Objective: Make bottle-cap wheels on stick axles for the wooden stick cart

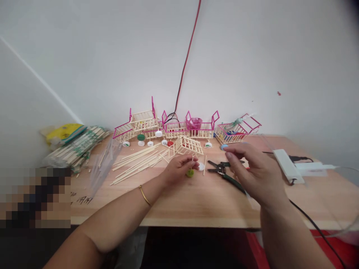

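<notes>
Left hand (179, 170) pinches a short stick (192, 163) above a green cap (190, 173)

At the far left of my view, a yellow bag (66, 132) lies by a bundle of packed sticks (88, 147). Black writing (85, 200) marks the table (179, 213) nearer the front. Farther right I have slatted frames (144, 121) with magenta edges against the wall, white caps (150, 143) at their base, and loose sticks (137, 166) fanned out before them.

Left of centre, the left hand's thumb and fingers are together, clamped on the short stick, which stands roughly upright over the table with the green cap at its lower end. A small slatted cage (189, 145) sits just behind, and a pink cup (195, 124) is beyond it. A white cap (201, 166) lies just beside the fingers.

Next come the pliers (220, 170), handles spread. The right hand (254, 173) hangs over that side, curled, thumb and forefinger tips close; I can't tell whether they meet or hold anything. Behind it stands another frame (232, 132), and at far right lies a power strip (288, 166).
</notes>
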A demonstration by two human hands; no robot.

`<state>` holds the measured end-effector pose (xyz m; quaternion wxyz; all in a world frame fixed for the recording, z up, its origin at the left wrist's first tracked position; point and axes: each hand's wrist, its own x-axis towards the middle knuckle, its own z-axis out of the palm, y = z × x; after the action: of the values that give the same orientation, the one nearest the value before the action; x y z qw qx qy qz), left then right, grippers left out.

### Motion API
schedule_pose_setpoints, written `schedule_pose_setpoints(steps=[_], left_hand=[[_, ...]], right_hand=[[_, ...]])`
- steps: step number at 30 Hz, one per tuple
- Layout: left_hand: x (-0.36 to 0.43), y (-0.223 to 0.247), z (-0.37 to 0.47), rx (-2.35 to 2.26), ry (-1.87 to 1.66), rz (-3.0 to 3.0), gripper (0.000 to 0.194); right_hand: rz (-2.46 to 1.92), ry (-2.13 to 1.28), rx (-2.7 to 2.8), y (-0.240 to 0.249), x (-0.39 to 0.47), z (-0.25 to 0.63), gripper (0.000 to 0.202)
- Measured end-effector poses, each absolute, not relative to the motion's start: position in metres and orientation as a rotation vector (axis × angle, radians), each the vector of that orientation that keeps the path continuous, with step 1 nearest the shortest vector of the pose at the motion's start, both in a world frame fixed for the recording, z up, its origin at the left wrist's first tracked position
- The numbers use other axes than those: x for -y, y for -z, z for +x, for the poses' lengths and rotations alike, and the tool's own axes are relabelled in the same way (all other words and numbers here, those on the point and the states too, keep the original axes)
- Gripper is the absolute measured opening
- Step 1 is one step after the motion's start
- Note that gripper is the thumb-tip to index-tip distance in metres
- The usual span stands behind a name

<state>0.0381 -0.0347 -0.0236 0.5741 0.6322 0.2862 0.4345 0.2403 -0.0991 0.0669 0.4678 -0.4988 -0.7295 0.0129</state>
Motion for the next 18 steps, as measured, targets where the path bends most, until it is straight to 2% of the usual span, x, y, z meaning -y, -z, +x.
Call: schedule_pose_setpoints(steps=[8,15,18], left_hand=[[0.031,0.027,0.039,-0.71,-1.058,1.496,0.032],[0.032,0.024,0.038,-0.699,-1.058,1.48,0.033],[0.034,0.018,0.036,-0.748,-1.128,1.607,0.03]], right_hand=[[-1.474,-0.159,2.227,-0.031,0.07,0.261,0.019],[-1.554,-0.077,2.371,-0.03,0.062,0.252,0.019],[-1.572,-0.093,2.461,-0.025,0.056,0.241,0.027]])
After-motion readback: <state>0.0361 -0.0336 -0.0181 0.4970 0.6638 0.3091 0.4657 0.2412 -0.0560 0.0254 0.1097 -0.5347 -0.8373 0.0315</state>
